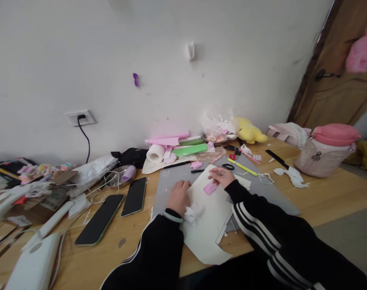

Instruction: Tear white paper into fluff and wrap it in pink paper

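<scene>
My right hand (222, 176) is closed, its fingertips pinched at the top edge of a small pink piece (209, 189) that looks like paper or thin foam. The piece is over a large cream paper sheet (206, 237) with cut edges. At the sheet's left edge my left hand (179, 197) rests with loosely bent fingers, back up; its fingertips are partly hidden. A crumpled white tissue (194, 212) is beside the left hand, on the sheet. Beneath the sheet is a grey cutting mat (168, 177). Black-handled scissors (228, 166) lie behind my right hand.
Two phones (100, 219) (134, 196) lie left of the mat. Behind it are a paper roll (155, 153), green strips (191, 150) and a yellow plush toy (250, 131). A yellow pen (242, 166) and a pink-lidded container (325, 149) are at right.
</scene>
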A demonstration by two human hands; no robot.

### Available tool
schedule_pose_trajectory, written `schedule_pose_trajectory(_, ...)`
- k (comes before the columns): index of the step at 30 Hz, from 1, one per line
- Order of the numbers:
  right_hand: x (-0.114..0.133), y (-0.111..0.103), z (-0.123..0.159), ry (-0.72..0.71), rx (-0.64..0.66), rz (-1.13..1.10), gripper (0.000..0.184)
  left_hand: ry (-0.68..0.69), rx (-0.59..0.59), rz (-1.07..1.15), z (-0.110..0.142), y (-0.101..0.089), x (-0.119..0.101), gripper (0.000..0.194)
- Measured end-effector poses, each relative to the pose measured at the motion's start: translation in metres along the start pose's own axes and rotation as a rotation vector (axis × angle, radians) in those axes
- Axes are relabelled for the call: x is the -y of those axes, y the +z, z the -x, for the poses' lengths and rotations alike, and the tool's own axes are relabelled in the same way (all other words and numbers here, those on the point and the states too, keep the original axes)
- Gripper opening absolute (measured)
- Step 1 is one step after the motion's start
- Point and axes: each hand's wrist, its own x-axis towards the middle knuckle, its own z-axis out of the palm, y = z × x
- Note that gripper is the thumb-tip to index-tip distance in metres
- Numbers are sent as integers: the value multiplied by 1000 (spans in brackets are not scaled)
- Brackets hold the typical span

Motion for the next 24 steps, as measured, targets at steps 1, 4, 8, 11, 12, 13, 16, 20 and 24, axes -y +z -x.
schedule_pose_trajectory(1, 2, -7, -1, -3, -6, 93, 8, 52, 14, -6, 0, 0, -1, 36)
schedule_pose_trajectory(4, 1, -23, -4, 10, 91, 348, 15, 213, 74, 2, -1, 0, -5, 32)
schedule_pose_trajectory(8, -12, -21, -5, 84, 196, 543, 14, 241, 86, 101, 1, 2, -12, 21)
schedule_pose_trajectory(11, -19, -10, -2, 66, 218, 530, 8, 176, 55, 246, 2, 2, -15, 24)
schedule_pose_trajectory(12, -20, -5, -1, 60, 217, 513, 8, 158, 55, 275, 2, 2, -15, 35)
schedule_pose_trajectory(13, -20, -1, 1, 56, 220, 492, 7, 144, 61, 288, 3, 2, -15, 45)
schedule_pose_trajectory(16, -20, 10, 8, 69, 253, 423, 5, 115, 84, 268, 2, 1, -14, 45)
schedule_pose_trajectory(20, -22, 15, 11, 59, 325, 309, 8, 105, 72, 212, 2, 1, -12, 28)
schedule_pose_trajectory(24, -21, 11, 6, 10, 287, 98, 9, 97, 48, 231, 1, 4, -10, 28)
